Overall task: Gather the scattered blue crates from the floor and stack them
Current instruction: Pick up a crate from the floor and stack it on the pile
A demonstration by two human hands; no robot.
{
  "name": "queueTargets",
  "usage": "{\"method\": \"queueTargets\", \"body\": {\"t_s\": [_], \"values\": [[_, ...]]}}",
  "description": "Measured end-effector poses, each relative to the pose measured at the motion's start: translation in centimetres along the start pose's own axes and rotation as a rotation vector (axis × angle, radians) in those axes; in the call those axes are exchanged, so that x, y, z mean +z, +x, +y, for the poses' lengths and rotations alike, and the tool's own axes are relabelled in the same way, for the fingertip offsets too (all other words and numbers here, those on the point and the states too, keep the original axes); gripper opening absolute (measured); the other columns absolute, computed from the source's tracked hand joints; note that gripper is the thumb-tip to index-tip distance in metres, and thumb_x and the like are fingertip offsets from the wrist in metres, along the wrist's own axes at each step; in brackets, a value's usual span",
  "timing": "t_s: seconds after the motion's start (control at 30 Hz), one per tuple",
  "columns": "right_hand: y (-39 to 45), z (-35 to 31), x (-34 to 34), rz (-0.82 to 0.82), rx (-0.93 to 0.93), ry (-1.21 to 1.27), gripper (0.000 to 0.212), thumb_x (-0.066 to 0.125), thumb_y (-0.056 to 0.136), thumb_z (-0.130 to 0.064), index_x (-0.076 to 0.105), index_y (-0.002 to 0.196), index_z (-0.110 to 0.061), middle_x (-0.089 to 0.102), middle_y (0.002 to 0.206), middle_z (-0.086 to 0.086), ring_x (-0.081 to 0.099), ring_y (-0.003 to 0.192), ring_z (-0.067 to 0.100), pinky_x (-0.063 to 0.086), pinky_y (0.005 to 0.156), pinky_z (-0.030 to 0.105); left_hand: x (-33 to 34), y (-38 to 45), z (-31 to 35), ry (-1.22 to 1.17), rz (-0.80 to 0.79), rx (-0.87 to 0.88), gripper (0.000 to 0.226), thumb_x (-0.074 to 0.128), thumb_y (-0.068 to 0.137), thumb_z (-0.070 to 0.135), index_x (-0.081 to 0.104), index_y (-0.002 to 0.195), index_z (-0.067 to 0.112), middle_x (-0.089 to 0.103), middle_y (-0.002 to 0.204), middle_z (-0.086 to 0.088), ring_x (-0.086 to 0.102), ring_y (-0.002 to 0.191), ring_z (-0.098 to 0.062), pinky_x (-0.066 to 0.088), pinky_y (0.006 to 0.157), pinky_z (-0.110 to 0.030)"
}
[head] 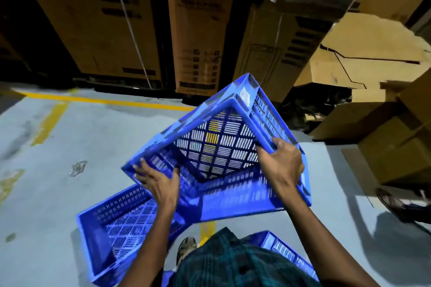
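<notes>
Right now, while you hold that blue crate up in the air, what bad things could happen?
The held crate is tilted, and the left hand and right hand grip only its near rim, so it might slip. It could also land crooked on the floor crate below, which sits at a different angle. The foot is close beneath, so a dropped crate could hit it.

A tilted crate [217, 144] is held off the floor [58, 151], the left hand [158, 182] on its near-left rim, the right hand [282, 165] on its right rim. Below and left, a 2nd crate [116, 228] lies on the floor; a 3rd crate [284, 251] sits lower right. Cardboard boxes [198, 42] stand behind, more boxes [384, 135] to the right.
</notes>
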State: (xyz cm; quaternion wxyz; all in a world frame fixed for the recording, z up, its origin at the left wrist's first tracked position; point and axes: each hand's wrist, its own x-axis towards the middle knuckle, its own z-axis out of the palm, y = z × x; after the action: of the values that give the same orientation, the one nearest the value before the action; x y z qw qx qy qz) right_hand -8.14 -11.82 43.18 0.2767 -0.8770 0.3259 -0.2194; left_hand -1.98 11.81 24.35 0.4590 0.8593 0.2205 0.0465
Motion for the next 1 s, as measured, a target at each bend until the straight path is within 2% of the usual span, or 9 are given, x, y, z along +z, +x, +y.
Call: {"method": "queueTargets", "body": {"t_s": [0.17,0.27,0.33,0.4,0.47,0.57,0.7,0.8,1.0], "values": [[-0.3,-1.2,-1.4,-0.017,0.123,0.076,0.044,0.060,0.068,-0.059,0.067,0.083,-0.018,0.064,0.071,0.002,0.064,0.078,0.033,0.047,0.067,0.034,-0.7,3.4,-1.9,-0.006,0.127,-0.188,0.116,0.075,0.078,0.048,0.001,0.152,-0.001,-0.008,0.158,-0.034,0.000,0.144,-0.056,0.014,0.116,-0.063],[-0.3,-0.9,-2.2,0.010,0.170,0.198,0.047,0.059,0.067,-0.064,0.067,0.073,-0.017,0.055,0.057,0.000,0.054,0.059,0.022,0.045,0.061,0.035,-1.7,4.7,-2.1,-0.005,0.157,-0.212,0.108,0.077,0.078,0.038,0.007,0.153,0.005,0.004,0.159,-0.032,0.011,0.144,-0.056,0.016,0.113,-0.065],[-0.4,-0.3,-2.3,0.019,0.189,0.306,0.050,0.062,0.067,-0.063,0.062,0.067,-0.013,0.052,0.055,0.002,0.047,0.054,0.018,0.044,0.057,0.039,-2.5,5.4,-2.1,-0.062,0.147,-0.217,0.094,0.076,0.081,0.029,0.016,0.150,0.010,0.031,0.150,-0.030,0.039,0.131,-0.053,0.035,0.102,-0.061],[-0.6,0.3,-2.1,0.028,0.217,0.347,0.050,0.064,0.067,-0.061,0.064,0.077,-0.012,0.058,0.060,0.010,0.049,0.057,0.017,0.051,0.059,0.045,-3.5,6.4,-1.9,-0.060,0.112,-0.252,0.065,0.069,0.088,0.027,0.034,0.139,0.008,0.051,0.132,-0.031,0.054,0.113,-0.051,0.045,0.088,-0.055],[-0.4,1.3,-1.9,0.056,0.247,0.342,0.038,0.066,0.068,-0.060,0.066,0.081,-0.024,0.058,0.054,-0.005,0.049,0.051,0.008,0.049,0.056,0.040,-3.9,7.4,-1.9,-0.015,0.049,-0.260,0.041,0.060,0.094,0.029,0.045,0.120,0.002,0.059,0.115,-0.033,0.058,0.102,-0.050,0.046,0.079,-0.051],[0.2,2.7,-0.8,0.101,0.329,0.315,0.021,0.067,0.067,-0.059,0.067,0.068,-0.038,0.053,0.043,-0.017,0.042,0.036,0.004,0.039,0.050,0.028,-3.6,8.1,-2.5,-0.068,0.018,-0.222,0.039,0.044,0.101,0.039,0.045,0.110,0.001,0.060,0.106,-0.034,0.058,0.093,-0.048,0.037,0.070,-0.041],[0.0,5.3,2.4,0.096,0.415,0.241,0.040,0.066,0.070,-0.054,0.057,0.055,-0.018,0.045,0.038,-0.004,0.040,0.043,0.019,0.035,0.050,0.031,-3.6,9.9,-3.8,-0.082,0.061,-0.204,0.050,0.039,0.099,0.049,0.049,0.106,0.001,0.060,0.106,-0.036,0.057,0.098,-0.051,0.044,0.080,-0.049],[-0.6,7.0,4.8,0.054,0.469,0.220,0.047,0.065,0.072,-0.049,0.055,0.061,-0.005,0.044,0.046,0.000,0.042,0.047,0.024,0.037,0.051,0.032,-4.8,11.1,-4.9,0.008,0.066,-0.187,0.052,0.038,0.096,0.053,0.053,0.104,0.004,0.062,0.106,-0.032,0.057,0.101,-0.051,0.043,0.091,-0.056],[2.0,9.9,6.5,-0.009,0.523,0.194,0.048,0.064,0.076,-0.042,0.060,0.073,0.005,0.047,0.058,0.008,0.043,0.055,0.022,0.041,0.055,0.035,-5.5,10.8,-2.6,0.088,0.109,-0.070,0.050,0.041,0.097,0.053,0.054,0.096,0.004,0.063,0.100,-0.034,0.059,0.093,-0.052,0.046,0.078,-0.050]]}}
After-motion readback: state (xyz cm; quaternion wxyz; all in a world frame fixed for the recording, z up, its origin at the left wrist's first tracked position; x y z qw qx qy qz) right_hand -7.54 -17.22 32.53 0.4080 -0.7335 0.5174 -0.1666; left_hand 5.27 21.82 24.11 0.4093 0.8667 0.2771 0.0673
